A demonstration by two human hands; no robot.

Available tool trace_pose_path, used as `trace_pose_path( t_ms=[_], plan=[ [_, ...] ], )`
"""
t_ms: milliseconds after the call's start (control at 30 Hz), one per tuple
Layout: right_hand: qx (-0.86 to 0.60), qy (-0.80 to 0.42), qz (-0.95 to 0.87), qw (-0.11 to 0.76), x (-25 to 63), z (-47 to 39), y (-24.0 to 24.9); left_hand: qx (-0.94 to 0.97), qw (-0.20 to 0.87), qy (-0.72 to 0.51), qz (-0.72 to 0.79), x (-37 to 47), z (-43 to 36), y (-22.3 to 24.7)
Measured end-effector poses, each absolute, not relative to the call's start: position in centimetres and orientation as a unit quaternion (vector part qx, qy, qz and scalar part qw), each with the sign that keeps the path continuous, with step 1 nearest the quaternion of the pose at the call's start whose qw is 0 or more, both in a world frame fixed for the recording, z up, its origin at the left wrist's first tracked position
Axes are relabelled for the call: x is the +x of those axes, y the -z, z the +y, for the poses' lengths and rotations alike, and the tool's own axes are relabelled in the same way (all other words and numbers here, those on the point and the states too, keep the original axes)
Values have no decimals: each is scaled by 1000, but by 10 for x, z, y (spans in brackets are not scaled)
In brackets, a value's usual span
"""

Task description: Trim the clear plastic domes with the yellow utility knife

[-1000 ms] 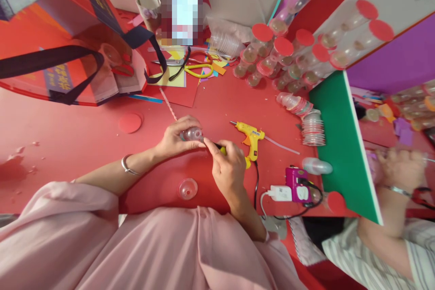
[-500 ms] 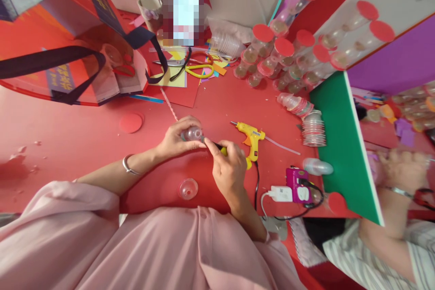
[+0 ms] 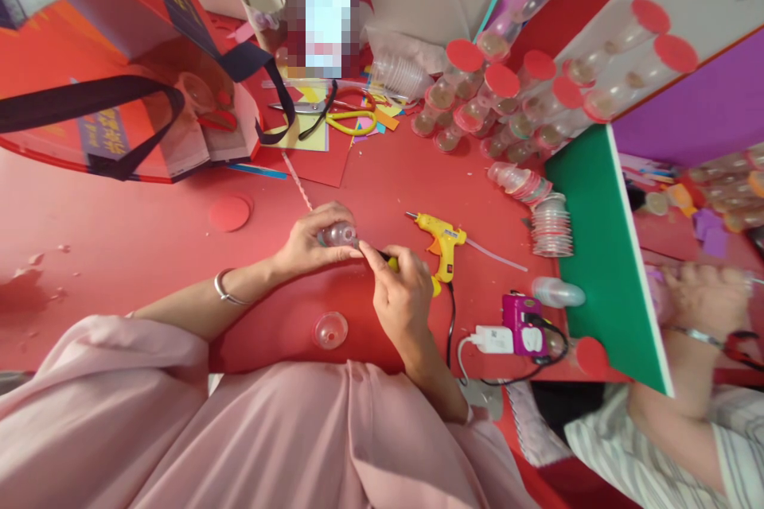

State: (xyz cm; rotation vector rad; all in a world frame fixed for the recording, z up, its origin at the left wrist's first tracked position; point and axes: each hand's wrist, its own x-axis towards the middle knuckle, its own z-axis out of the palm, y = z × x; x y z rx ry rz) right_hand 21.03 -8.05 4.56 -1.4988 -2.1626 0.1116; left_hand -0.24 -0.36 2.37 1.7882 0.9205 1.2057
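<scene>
Near the middle of the red table (image 3: 382, 175), my left hand (image 3: 313, 245) is closed around a clear plastic cup (image 3: 340, 235), its narrow end turned to the right. My right hand (image 3: 401, 298) grips a black-and-yellow-handled tool (image 3: 391, 262). The tool's grey tip meets the cup's end, and most of its handle is hidden in my palm, so its kind is unclear. Below my hands another clear plastic cup (image 3: 330, 331) with a hole in its base rests on the table. A yellow hot glue gun (image 3: 442, 242) lies right of my right hand.
Several clear double-cup pieces with red discs (image 3: 464, 56) stand at the back right. Stacked cups (image 3: 551, 227) lean by a green board (image 3: 609, 254). Scissors (image 3: 352, 111), a red bag (image 3: 131, 95) and a magenta power box (image 3: 525, 326) lie around. Beyond the board is a co-worker's hand (image 3: 710, 298).
Both hands stay in nearly the same place. The tool's tip has shifted very slightly at the cup's end. The rest looks unchanged.
</scene>
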Motion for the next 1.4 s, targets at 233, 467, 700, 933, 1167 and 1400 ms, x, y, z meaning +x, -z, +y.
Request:
trace_pose_path(
  t_ms=[233, 467, 700, 933, 1167, 1400],
  plan=[
    [-550, 3, -793, 262, 209, -80, -45, 703, 389, -475, 361, -1, -5, -25],
    [-549, -25, -792, 266, 211, -81, -43, 675, 419, -477, 375, -1, -5, -23],
    [-548, -31, -795, 257, 211, -81, -44, 685, 426, -465, 366, -2, -5, -23],
    [-554, -25, -791, 260, 210, -81, -44, 698, 412, -464, 358, -1, -6, -24],
    [-548, -34, -794, 263, 211, -81, -44, 690, 415, -471, 360, -2, -5, -22],
    [-558, -18, -787, 264, 210, -80, -43, 693, 406, -469, 369, -2, -5, -23]
  ],
)
